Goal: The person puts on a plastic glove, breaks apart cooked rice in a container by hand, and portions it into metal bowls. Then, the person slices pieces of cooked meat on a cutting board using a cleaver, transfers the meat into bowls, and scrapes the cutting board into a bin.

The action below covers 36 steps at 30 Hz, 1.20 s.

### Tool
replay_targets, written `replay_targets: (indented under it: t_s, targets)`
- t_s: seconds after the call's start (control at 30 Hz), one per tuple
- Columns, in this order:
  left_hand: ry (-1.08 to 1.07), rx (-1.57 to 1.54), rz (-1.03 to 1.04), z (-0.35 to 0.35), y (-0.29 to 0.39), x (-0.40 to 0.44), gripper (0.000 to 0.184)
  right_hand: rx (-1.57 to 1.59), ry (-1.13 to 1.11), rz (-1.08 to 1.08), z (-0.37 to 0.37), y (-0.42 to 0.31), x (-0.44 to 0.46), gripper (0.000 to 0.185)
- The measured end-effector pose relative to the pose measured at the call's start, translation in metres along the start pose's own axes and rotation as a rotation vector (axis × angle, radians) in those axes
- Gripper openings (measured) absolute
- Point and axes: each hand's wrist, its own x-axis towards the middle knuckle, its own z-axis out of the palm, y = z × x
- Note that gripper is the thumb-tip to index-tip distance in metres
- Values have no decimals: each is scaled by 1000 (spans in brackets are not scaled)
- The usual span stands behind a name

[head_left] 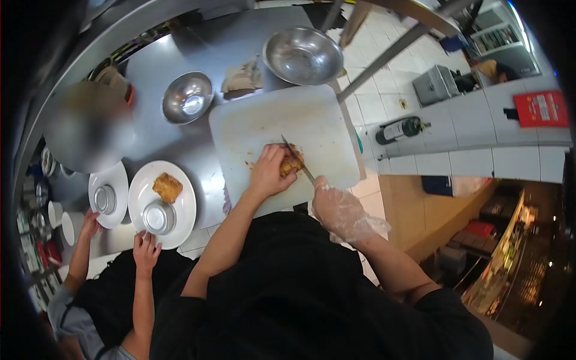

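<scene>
On the white cutting board [240,132], a browned, fried piece of food [290,166] lies with crumbs around it. My left hand [268,172] is bare and presses down on this piece, its fingers curled over the top. In a clear plastic glove, my right hand [338,209] grips a knife [307,172] by the handle. The blade points away from me and rests on or against the food, close to my left fingers. How deep the blade sits cannot be made out.
A co-worker's hands [146,251] touch two white plates; one plate [180,213] carries a fried piece [167,188] and a metal cup [159,217]. Steel bowls [187,98] and a folded cloth [242,76] stand beyond the board. A fire extinguisher [401,129] is at right.
</scene>
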Motion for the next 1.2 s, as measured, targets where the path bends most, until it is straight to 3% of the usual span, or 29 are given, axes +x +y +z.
replay_targets:
  t_s: [0.07,0.2,0.27,0.3,0.37,0.5,0.53,0.6,0.7,0.8,0.87,0.97,1.07,1.2]
  targets:
    - [51,20,28,0,1,3,45,-27,-3,-56,0,5,-14,15]
    - [50,40,41,0,6,6,46,19,129,-174,62,16,45,12]
    - [11,31,2,0,3,6,49,71,504,-293,86,26,68,22]
    - [-4,35,6,0,4,2,49,85,504,-285,81,29,57,22]
    - [-10,21,-17,-4,0,4,61,136,281,-151,49,37,32,15]
    - [-88,136,59,-31,24,29,71,478,451,-122,67,87,6,24]
    - [-182,237,162,-32,29,40,72,486,452,-129,74,99,5,24]
    - [-280,350,260,-30,32,49,74,1147,80,79,89,117,3,27]
    - [-457,489,357,-14,17,44,66,1380,-3,4,125,126,2,29]
    - [-383,427,191,0,21,26,55,1479,-61,-5,150,109,5,32]
    - [-167,411,146,10,35,22,43,1431,-57,31,160,92,13,35]
    - [-7,371,96,35,16,15,39,1360,-7,-27,161,65,23,33]
    - [195,370,30,44,16,15,36,1253,-33,121,148,39,27,30]
    - [368,388,-38,39,26,10,35,1278,-20,-37,152,26,38,30]
